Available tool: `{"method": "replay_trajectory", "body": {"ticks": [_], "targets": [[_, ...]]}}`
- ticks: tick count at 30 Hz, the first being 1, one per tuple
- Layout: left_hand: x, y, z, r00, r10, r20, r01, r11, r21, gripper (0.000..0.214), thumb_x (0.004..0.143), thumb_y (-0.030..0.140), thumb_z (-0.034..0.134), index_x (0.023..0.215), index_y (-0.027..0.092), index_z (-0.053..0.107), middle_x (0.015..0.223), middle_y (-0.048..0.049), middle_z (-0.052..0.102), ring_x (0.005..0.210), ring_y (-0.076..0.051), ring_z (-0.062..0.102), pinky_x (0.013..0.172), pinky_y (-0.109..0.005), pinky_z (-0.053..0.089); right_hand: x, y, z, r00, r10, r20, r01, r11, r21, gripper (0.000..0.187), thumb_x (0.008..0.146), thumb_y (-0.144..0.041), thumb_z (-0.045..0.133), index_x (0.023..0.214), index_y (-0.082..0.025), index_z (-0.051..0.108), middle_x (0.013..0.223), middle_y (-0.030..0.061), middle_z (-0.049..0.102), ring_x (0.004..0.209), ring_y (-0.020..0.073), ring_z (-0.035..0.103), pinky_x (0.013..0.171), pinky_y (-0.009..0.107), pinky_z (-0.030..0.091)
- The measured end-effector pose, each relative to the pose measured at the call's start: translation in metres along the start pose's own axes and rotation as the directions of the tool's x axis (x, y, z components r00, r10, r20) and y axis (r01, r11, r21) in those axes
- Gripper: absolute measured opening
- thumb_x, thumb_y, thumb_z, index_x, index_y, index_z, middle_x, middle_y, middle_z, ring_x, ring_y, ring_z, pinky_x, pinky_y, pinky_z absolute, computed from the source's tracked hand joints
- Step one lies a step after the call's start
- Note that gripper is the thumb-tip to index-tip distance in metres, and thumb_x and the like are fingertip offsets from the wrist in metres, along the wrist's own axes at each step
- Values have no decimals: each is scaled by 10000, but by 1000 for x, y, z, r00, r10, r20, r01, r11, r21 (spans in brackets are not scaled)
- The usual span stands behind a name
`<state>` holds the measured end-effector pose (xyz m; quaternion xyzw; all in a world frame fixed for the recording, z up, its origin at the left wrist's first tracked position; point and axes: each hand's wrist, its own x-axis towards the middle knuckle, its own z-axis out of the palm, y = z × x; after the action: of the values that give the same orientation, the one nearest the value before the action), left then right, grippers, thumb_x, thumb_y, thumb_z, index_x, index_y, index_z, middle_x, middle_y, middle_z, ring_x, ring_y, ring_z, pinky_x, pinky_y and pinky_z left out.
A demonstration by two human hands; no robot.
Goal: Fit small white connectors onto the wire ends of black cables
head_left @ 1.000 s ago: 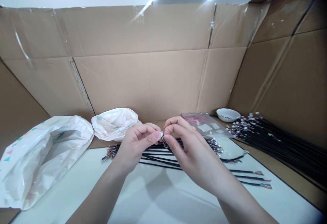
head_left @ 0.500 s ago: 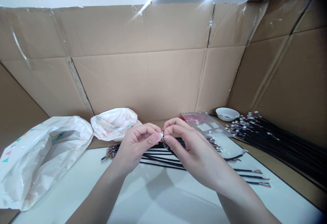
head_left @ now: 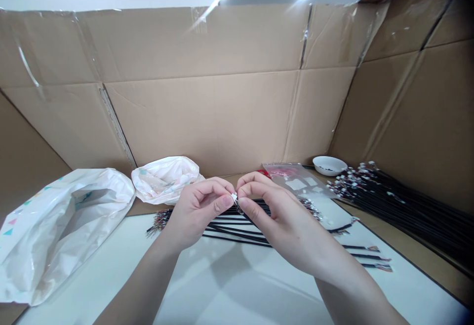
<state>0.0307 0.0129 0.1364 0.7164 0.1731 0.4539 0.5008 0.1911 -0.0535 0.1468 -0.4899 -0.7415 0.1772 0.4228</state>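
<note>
Right at the centre, the left hand (head_left: 196, 211) and right hand (head_left: 281, 223), both nearly closed, pinch a small white connector (head_left: 234, 197) between them, just above a bundle of black wires (head_left: 237, 228). A thin lead (head_left: 240, 210) runs down and rightward from it. Their grip hides most of the connector, so its long axis is hard to make out.
</note>
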Motion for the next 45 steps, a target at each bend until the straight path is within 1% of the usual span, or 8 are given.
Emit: {"method": "replay_trajectory", "body": {"ticks": [6,14,17,21,26,35,39,45], "targets": [[-2,1,1,1000,23,1,-23,998,55,179,805,272,645,662,166,655,796,-46,623,747,-147,558,689,-248,446,0,2,-1,1000,13,7,-13,1000,23,232,948,-278,395,745,-198,476,935,7,541,805,152,500,730,302,391],[-4,0,-3,989,150,19,-150,956,254,126,826,229,625,712,187,656,828,-47,625,779,-157,567,721,-264,437,-1,0,1,1000,5,-8,-5,999,33,217,943,-250,414,740,-197,470,941,-6,520,846,143,483,752,287,370],[-4,1,-3,991,136,6,-134,969,206,136,816,242,637,696,182,662,816,-50,621,762,-157,564,703,-260,440,1,-2,3,999,-4,-33,5,999,54,193,936,-236,431,755,-202,490,959,-3,523,879,147,489,760,285,367],[-3,-1,-2,996,68,-50,-67,997,34,187,811,281,645,658,175,661,782,-30,595,746,-137,545,701,-238,440,2,-3,4,996,-16,-93,25,995,91,147,921,-243,466,799,-214,543,981,2,528,869,144,504,779,297,372],[0,-8,-3,998,11,-67,-15,997,-73,159,796,309,667,712,174,678,794,-22,583,782,-141,536,726,-246,443,3,-4,9,978,-87,-187,84,996,-26,110,893,-169,481,799,-197,531,988,17,528,916,155,524,806,329,349],[-1,-4,-1,997,69,-33,-69,998,1,155,811,256,649,681,175,667,793,-9,598,783,-116,557,742,-216,451,2,-5,8,981,-120,-152,104,989,-110,149,903,-130,439,768,-186,470,953,18,528,851,152,514,753,331,349],[-3,-1,-3,998,55,-5,-54,997,56,150,810,248,649,682,172,661,805,-8,591,777,-108,549,726,-203,451,1,-7,6,984,-121,-130,102,984,-145,160,905,-127,434,760,-185,466,955,26,537,841,156,509,742,324,352],[-5,3,-5,999,37,37,-40,994,102,149,822,261,635,699,178,659,809,-10,593,773,-115,545,713,-221,441,-2,-7,3,977,-192,-90,163,953,-256,181,914,-108,414,761,-186,471,955,28,553,886,166,511,781,337,331]]}}
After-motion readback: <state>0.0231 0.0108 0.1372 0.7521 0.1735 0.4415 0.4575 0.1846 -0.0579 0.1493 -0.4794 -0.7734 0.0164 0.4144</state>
